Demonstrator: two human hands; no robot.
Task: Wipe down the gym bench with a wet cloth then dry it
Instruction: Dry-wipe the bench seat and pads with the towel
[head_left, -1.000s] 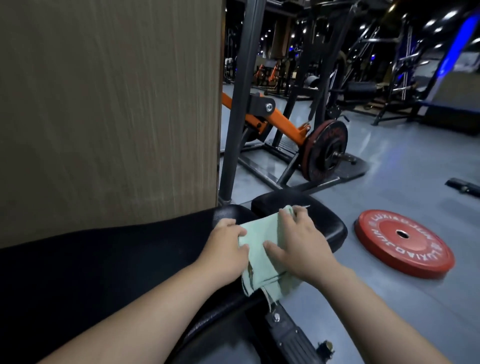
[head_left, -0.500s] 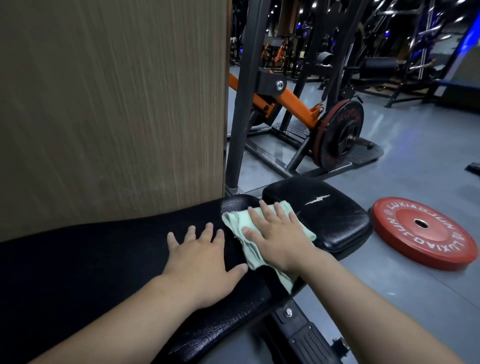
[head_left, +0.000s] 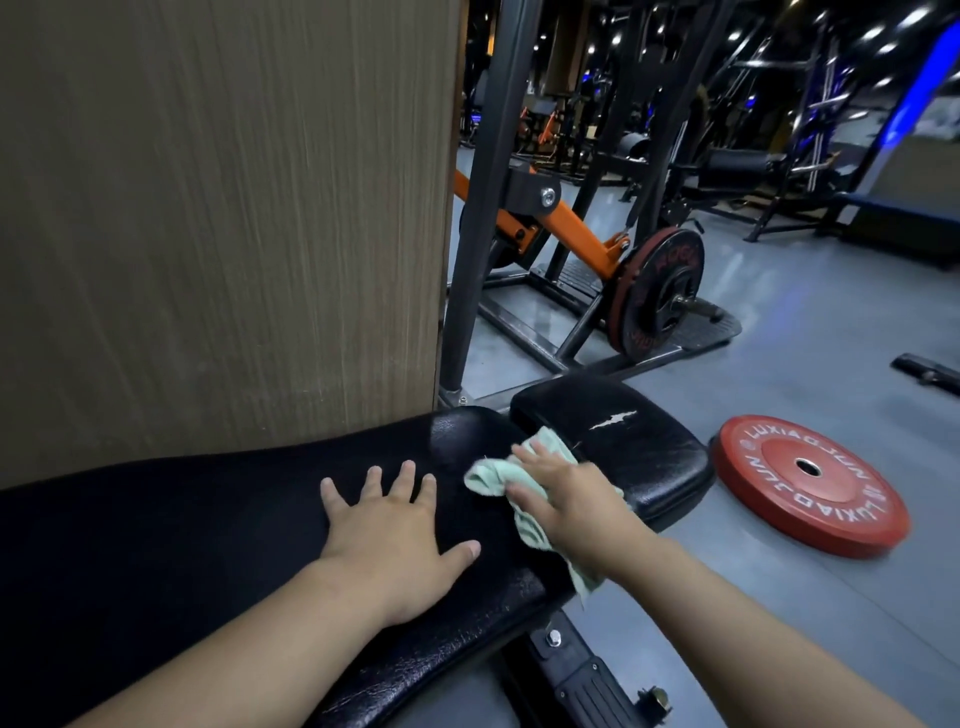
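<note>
Pale green cloth (head_left: 485, 478) lies bunched on the padded black tabletop (head_left: 208, 519), pressed under the flat, released right hand (head_left: 571, 499). At its 9 o'clock, the left hand (head_left: 395, 530) rests splayed, grasping nothing. A red weight plate (head_left: 810, 483) lies on the floor (head_left: 779, 623) at 3 o'clock.

wall: wood-grain panel (head_left: 223, 208) | floor (head_left: 789, 364): grey, glossy | red weight plate (head_left: 769, 457) lying flat | orange-armed machine (head_left: 576, 228) behind

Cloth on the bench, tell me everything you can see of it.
The cloth is pale green, soft-looking and crumpled. It lies on the black bench where the long pad meets the small end pad, one corner hanging over the pad's edge. The right hand presses flat on it, covering its middle.
</note>
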